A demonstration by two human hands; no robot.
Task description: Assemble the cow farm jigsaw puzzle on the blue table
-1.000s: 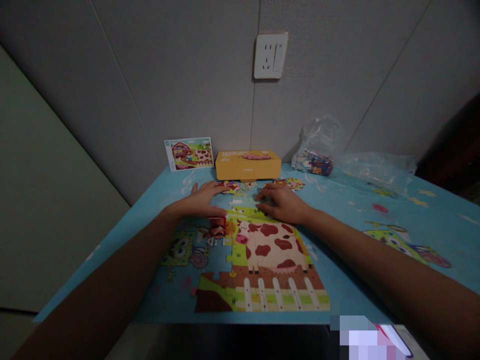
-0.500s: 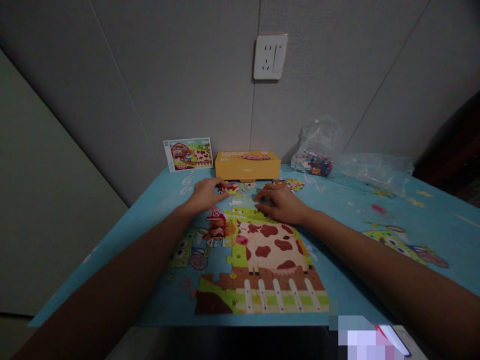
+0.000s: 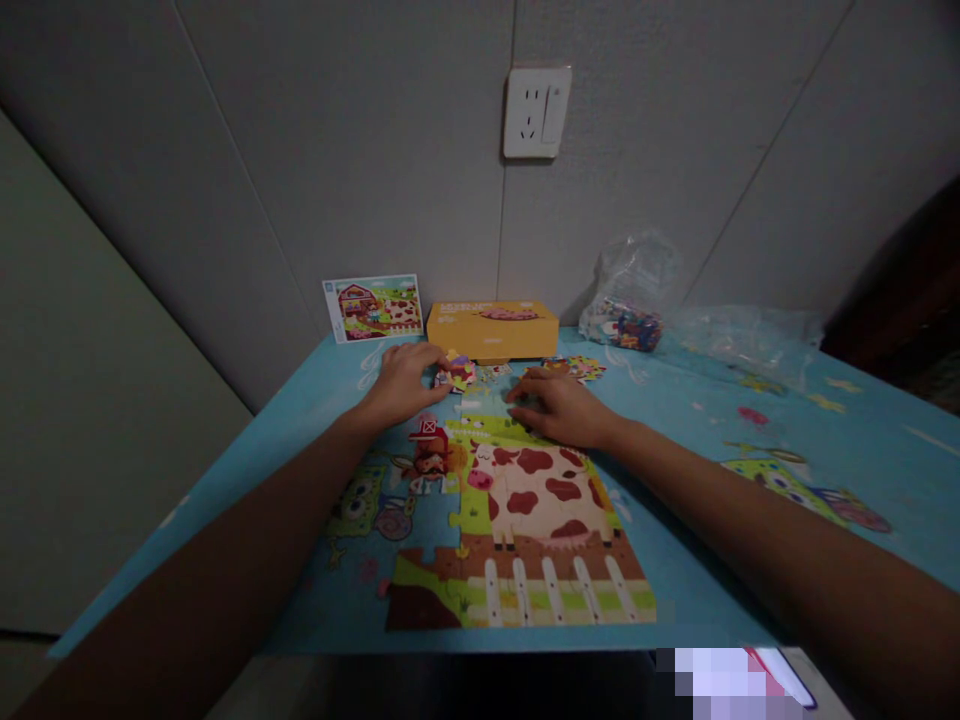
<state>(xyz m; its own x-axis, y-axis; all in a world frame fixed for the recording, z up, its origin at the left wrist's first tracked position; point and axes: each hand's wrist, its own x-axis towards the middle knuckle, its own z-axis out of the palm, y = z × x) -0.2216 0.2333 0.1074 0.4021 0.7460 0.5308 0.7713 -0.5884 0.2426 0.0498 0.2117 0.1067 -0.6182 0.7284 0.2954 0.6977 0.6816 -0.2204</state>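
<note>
A partly joined jigsaw puzzle (image 3: 544,500) lies on the blue table cover, showing a spotted cow, a white fence and part of a red barn. At its far left, my left hand (image 3: 405,382) has thumb and fingers closed on colourful puzzle pieces (image 3: 459,372); how many it grips cannot be made out. My right hand (image 3: 564,408) rests at the puzzle's upper right edge, fingers curved and apart, with nothing visible in them. Behind its fingers lie more loose pieces (image 3: 585,368). The puzzle's upper right corner is partly hidden under that hand.
A yellow box (image 3: 493,333) stands against the wall, with a picture card (image 3: 375,308) of the farm scene leaning at its left. To the right are a clear bag of pieces (image 3: 630,310) and a crumpled plastic wrapper (image 3: 750,338). A wall socket (image 3: 537,112) is above.
My left hand has moved slightly up and back, its fingers now closed at the loose pieces, which have shifted and look raised. My right hand stays in place.
</note>
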